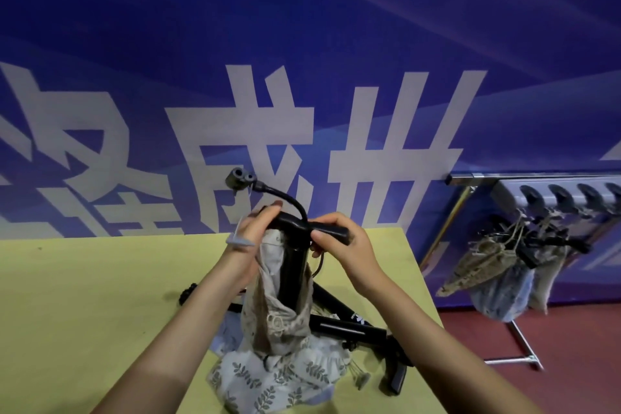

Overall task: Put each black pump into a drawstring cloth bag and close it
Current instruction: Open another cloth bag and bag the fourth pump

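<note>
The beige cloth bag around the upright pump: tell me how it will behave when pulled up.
The beige cloth bag looks thin and floppy; it sags in folds around the pump barrel, so it likely slumps back if released. The wide T-handle, gripped by both hands, and the stiff-looking hose may snag its mouth.

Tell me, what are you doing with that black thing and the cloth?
A person is packing a black pump into a beige drawstring bag over a yellow table. The pump stands upright with its lower part already in the bag. The left hand and the right hand each grip one end of its handle at the top, and its hose curls up above them. The bag is not closed yet. More black pumps and a leaf-print bag lie on the table.
</note>
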